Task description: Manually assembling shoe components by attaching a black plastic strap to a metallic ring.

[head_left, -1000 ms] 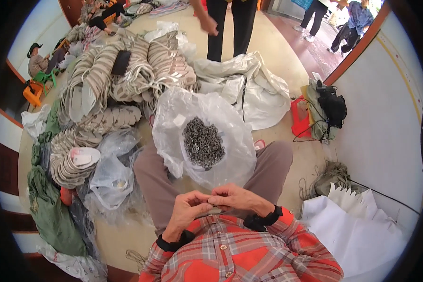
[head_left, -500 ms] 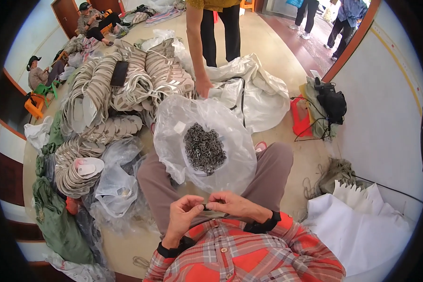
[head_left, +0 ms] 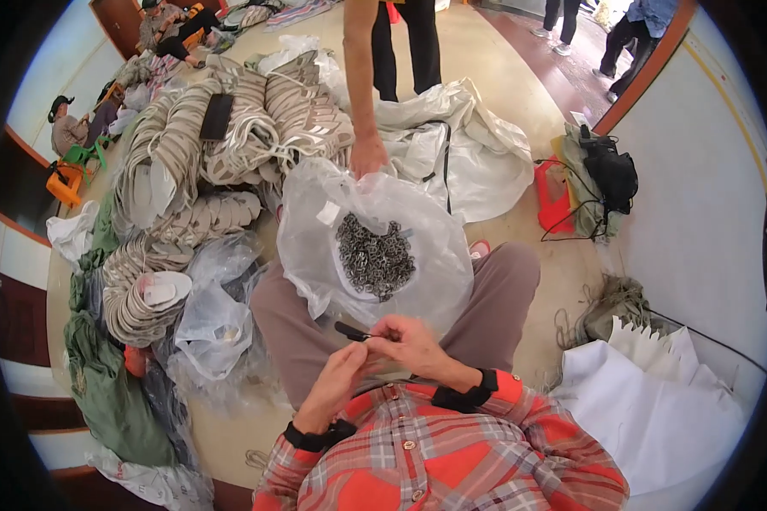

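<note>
Above my lap, my right hand (head_left: 411, 345) pinches a small dark strip (head_left: 352, 331), its flat end sticking out past my fingertips to the left. My left hand (head_left: 339, 376) is closed, fingers pressed together right beside the right fingertips; what it pinches is hidden. Between my knees rests a clear plastic bag (head_left: 439, 271), opened wide. A heap of small dark metal buckles or rings (head_left: 375, 257) lies inside it. A standing person's hand (head_left: 368, 157) reaches down to the bag's far edge.
Stacked beige shoe uppers or soles (head_left: 166, 170) pile up at the left, a black phone (head_left: 216, 117) on top. White sacking (head_left: 494, 162) lies ahead, white sheet material (head_left: 639, 409) at the right. A red stool (head_left: 554, 198) holds a black bag (head_left: 609, 175). Other people sit or stand farther off.
My right hand has risen slightly, bringing the dark strip up and more into sight. My left hand has moved a little right, its fingers now closed. The other person's hand has reached the bag's edge.
</note>
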`<move>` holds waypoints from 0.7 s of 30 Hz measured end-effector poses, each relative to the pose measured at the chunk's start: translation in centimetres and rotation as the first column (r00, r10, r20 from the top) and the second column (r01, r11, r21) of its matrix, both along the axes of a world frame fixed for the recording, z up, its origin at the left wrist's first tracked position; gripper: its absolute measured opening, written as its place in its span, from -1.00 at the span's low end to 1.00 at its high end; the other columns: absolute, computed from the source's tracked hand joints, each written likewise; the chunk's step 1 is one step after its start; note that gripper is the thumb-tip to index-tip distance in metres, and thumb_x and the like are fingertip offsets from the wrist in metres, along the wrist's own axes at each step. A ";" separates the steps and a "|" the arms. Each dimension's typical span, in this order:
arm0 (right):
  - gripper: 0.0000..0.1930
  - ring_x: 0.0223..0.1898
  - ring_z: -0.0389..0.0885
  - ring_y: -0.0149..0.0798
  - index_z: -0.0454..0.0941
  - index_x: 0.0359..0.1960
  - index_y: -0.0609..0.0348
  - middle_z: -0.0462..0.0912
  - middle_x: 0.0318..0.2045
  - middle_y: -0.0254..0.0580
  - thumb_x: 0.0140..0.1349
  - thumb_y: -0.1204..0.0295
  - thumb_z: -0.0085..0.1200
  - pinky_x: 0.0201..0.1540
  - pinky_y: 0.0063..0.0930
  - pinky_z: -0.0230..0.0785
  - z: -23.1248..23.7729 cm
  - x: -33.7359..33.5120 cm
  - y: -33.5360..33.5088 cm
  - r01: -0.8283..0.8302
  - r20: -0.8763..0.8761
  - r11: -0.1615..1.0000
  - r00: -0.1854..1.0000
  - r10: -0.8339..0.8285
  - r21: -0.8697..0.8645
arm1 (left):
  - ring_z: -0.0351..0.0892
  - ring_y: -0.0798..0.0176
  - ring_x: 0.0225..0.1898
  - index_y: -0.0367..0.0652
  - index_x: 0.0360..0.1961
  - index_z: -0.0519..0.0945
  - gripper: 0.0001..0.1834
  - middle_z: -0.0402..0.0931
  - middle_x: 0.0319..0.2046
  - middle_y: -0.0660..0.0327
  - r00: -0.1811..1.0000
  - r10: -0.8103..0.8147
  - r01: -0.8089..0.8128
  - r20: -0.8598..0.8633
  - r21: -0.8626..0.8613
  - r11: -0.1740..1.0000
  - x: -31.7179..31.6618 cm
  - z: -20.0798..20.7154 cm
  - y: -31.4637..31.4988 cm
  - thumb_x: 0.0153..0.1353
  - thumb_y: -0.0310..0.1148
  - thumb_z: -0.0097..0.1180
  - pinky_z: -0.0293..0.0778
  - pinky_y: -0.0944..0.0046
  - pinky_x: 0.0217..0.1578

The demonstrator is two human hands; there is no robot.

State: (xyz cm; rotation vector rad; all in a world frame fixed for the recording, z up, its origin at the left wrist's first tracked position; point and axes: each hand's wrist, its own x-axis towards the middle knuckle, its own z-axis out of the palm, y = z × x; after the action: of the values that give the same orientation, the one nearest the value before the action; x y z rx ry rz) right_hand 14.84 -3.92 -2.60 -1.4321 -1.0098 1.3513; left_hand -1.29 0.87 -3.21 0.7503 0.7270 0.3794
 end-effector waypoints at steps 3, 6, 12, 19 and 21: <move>-0.80 -0.38 0.48 -0.50 0.46 -0.19 0.25 0.54 -0.36 -0.29 0.16 0.45 0.02 -0.37 -0.62 0.38 -1.8 -1.7 0.6 0.009 -0.208 0.999 0.978 -0.020 -0.051 | 0.47 0.28 -0.16 -0.36 -0.17 0.44 -0.67 0.48 -0.23 0.15 0.990 0.131 -0.138 -0.057 -0.161 0.977 0.4 0.2 0.4 0.24 -0.25 -0.05 0.38 0.31 -0.11; -0.76 -0.35 0.52 -0.41 0.42 -0.12 0.28 0.54 -0.35 -0.24 0.16 0.51 0.00 -0.33 -0.58 0.41 -2.1 -1.9 1.3 -0.093 -0.336 0.986 0.941 0.042 -0.138 | 0.48 0.27 -0.18 -0.31 -0.23 0.46 -0.73 0.49 -0.23 0.12 0.984 0.178 -0.172 0.019 -0.177 0.969 0.2 -1.2 1.2 0.24 -0.29 -0.08 0.39 0.32 -0.15; -0.71 -0.39 0.52 -0.41 0.38 -0.09 0.34 0.55 -0.35 -0.18 0.13 0.56 0.02 -0.36 -0.56 0.40 -2.9 -5.1 3.3 -0.267 -0.175 0.950 0.955 0.238 -0.160 | 0.45 0.36 -0.60 -0.25 -0.32 0.42 -0.82 0.45 -0.57 0.19 0.634 0.768 -0.742 -0.092 0.209 0.637 -13.9 -3.4 9.1 0.22 -0.33 -0.07 0.43 0.34 -0.58; -0.79 -0.44 0.53 -0.43 0.44 -0.20 0.37 0.57 -0.45 -0.16 0.16 0.49 -0.01 -0.37 -0.57 0.40 -5.1 -2.9 2.7 -0.158 0.007 0.855 0.983 0.186 -0.494 | 0.42 0.39 -0.68 -0.29 -0.36 0.45 -0.83 0.42 -0.68 0.21 0.783 0.298 -0.305 -0.546 0.080 0.949 -16.7 -21.6 13.6 0.17 -0.37 -0.04 0.40 0.36 -0.65; -0.79 -0.43 0.54 -0.41 0.44 -0.20 0.36 0.58 -0.45 -0.15 0.17 0.50 -0.03 -0.37 -0.58 0.41 -5.0 -3.2 2.9 -0.150 0.017 0.851 0.983 0.184 -0.502 | 0.48 0.27 -0.63 -0.32 -0.35 0.46 -0.81 0.46 -0.64 0.14 0.717 0.398 -0.319 -0.572 0.239 0.917 -16.8 -29.9 16.2 0.16 -0.37 -0.03 0.43 0.27 -0.59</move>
State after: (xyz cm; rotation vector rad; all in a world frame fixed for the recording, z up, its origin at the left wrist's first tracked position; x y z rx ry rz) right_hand 11.63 -1.07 -7.64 -1.8093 -0.8740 1.7988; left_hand -18.10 17.06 -33.09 0.8583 1.4977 0.5473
